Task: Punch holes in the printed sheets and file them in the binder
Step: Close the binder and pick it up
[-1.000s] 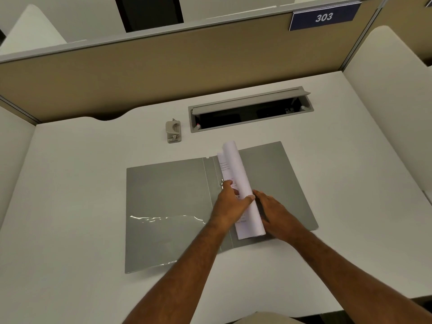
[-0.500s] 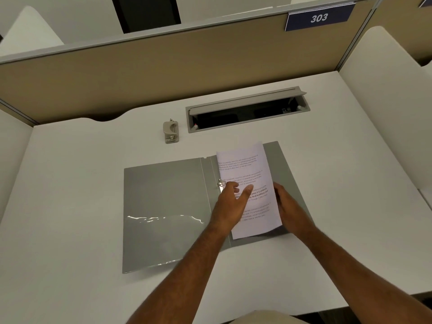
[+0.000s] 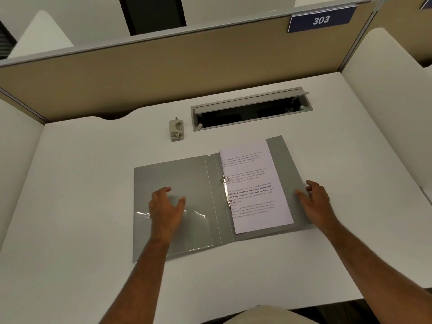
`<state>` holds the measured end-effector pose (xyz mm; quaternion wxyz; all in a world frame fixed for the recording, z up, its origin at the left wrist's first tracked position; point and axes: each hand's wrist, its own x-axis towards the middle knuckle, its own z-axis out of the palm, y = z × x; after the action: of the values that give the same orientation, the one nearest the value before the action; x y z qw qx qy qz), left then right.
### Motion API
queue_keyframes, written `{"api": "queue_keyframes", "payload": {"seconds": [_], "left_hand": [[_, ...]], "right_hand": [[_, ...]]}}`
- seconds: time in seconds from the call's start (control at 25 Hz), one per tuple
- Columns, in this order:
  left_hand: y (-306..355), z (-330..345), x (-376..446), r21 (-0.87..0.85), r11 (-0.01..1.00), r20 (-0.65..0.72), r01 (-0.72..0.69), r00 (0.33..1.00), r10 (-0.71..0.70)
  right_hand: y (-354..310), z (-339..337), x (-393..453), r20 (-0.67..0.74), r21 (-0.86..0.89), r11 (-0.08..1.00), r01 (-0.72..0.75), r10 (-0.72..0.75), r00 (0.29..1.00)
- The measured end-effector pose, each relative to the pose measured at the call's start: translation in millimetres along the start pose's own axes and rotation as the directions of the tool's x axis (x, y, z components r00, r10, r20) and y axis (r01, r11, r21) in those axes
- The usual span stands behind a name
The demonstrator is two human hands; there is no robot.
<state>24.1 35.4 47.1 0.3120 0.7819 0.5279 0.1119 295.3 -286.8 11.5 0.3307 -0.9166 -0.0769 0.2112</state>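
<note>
A grey binder lies open flat on the white desk. Printed sheets lie flat on its right half, threaded on the two metal rings. My left hand hovers over the left cover near its clear pocket, fingers apart, holding nothing. My right hand rests at the right cover's outer edge, fingers spread; whether it grips the edge is unclear. A small beige hole punch stands behind the binder.
An open cable tray is set into the desk behind the binder. A tan partition with a "303" sign closes the back. White side panels wall both sides. The desk's front edge is near my body.
The sheets, curled and held a second ago, now lie flat on the rings. My left hand moved left over the left cover; my right hand moved right to the cover's edge.
</note>
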Motion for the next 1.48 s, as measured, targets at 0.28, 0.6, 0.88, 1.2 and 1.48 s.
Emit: {"api": "queue_keyframes", "payload": {"seconds": [0.28,0.6,0.88,1.2,1.48], "left_hand": [[-60.9,-40.7,14.8,0.112,0.929,-0.019,0.352,0.936,-0.352],[-66.3,-69.4,16.5,-0.080,0.914,0.017,0.398,0.917,-0.398],[8.9,-135.2,-4.9,-0.137,0.980,-0.121,0.144,0.980,-0.161],[106.4,-138.8,-43.5,-0.190,0.973,-0.033,-0.133,0.991,0.130],[146.8,-52.6,-91.4,-0.265,0.918,0.349,-0.294,0.859,0.375]], "right_hand": [[-7.5,8.7,-11.3,0.029,0.023,0.999,0.026,-0.027,0.999],[-13.0,9.9,-24.2,0.072,0.148,0.989,-0.011,0.001,0.997],[-18.0,21.0,-35.5,0.122,0.256,0.966,-0.042,0.011,0.992],[-42.3,27.2,-49.6,0.192,0.361,0.930,-0.070,-0.001,0.981],[-42.8,19.6,-48.3,0.263,0.465,0.873,-0.143,0.018,0.965]]}}
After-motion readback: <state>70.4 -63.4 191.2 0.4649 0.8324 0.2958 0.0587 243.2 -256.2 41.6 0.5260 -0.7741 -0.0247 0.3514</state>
